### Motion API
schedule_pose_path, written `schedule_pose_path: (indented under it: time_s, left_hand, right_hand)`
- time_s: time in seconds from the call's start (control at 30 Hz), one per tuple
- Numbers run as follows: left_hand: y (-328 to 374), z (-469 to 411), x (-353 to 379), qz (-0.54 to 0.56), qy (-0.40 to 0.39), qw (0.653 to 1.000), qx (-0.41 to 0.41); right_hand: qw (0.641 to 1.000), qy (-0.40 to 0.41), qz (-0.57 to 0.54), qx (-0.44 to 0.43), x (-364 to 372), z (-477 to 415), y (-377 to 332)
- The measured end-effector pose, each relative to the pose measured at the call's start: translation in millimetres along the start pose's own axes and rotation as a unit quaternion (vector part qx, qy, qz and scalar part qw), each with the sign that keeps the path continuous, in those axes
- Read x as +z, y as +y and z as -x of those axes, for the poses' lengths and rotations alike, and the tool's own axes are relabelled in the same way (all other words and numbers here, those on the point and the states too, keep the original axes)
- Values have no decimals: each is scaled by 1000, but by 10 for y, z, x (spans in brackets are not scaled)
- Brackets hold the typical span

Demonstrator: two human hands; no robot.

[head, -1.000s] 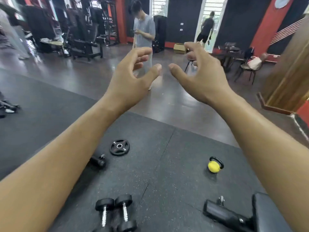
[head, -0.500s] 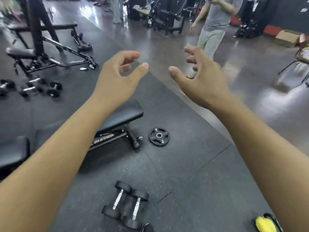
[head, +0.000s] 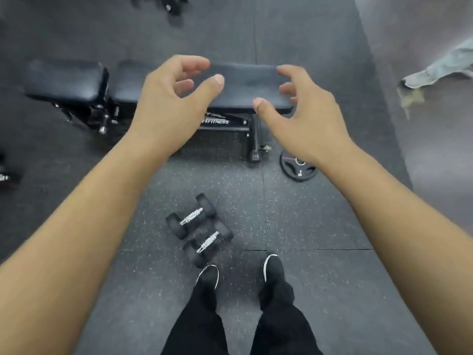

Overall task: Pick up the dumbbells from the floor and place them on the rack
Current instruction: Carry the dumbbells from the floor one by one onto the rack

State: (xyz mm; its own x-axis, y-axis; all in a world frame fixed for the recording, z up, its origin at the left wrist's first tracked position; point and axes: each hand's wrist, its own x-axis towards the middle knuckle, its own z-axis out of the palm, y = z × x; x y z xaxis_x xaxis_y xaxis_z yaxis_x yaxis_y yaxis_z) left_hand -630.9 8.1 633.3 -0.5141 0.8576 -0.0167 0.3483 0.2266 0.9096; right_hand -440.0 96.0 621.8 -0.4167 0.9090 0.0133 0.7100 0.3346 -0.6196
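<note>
Two small black dumbbells with chrome handles lie side by side on the speckled rubber floor, the farther dumbbell (head: pixel 191 217) and the nearer dumbbell (head: pixel 207 243), just ahead of my black shoes. My left hand (head: pixel 170 101) and my right hand (head: pixel 299 116) are held out in front of me above the floor, fingers curled apart, holding nothing. Both hands hover well above the dumbbells. No rack is in view.
A black weight bench (head: pixel 243 85) stands across the floor beyond the dumbbells. A black weight plate (head: pixel 297 170) lies at its right foot. More dumbbells (head: pixel 170 6) lie at the top edge and another one (head: pixel 6 175) at the left. A person's leg (head: pixel 442 65) shows at right.
My view has tilted down and turned left, so the two dumbbells now lie at my feet and the bench is straight ahead. My hands stay open and empty.
</note>
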Motion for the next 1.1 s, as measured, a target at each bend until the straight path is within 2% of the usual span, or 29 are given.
schedule_pose_path:
  time_s: [0.17, 0.5, 0.67, 0.83, 0.93, 1.1]
  left_hand:
    - [-1097, 283, 510, 2, 104, 986, -131]
    - [-4010, 1127, 1745, 15, 253, 908, -334]
    - [-5386, 1463, 2272, 26, 274, 869, -410]
    - [-6400, 1902, 2603, -34, 271, 832, -482]
    - [-6767, 2091, 2676, -70, 277, 817, -500]
    - [-7243, 2144, 2804, -2, 281, 817, -503]
  right_hand:
    - [993, -112, -12, -36, 1013, -131, 712]
    - [970, -238, -20, -44, 3801, 304, 2476]
    - [955, -296, 18, -32, 4966, 623, 3180]
    - [933, -354, 64, -8, 5852, 929, 3641]
    - [927, -367, 75, 17, 6169, 1020, 3801]
    - [926, -358, 94, 72, 6592, 1010, 4016]
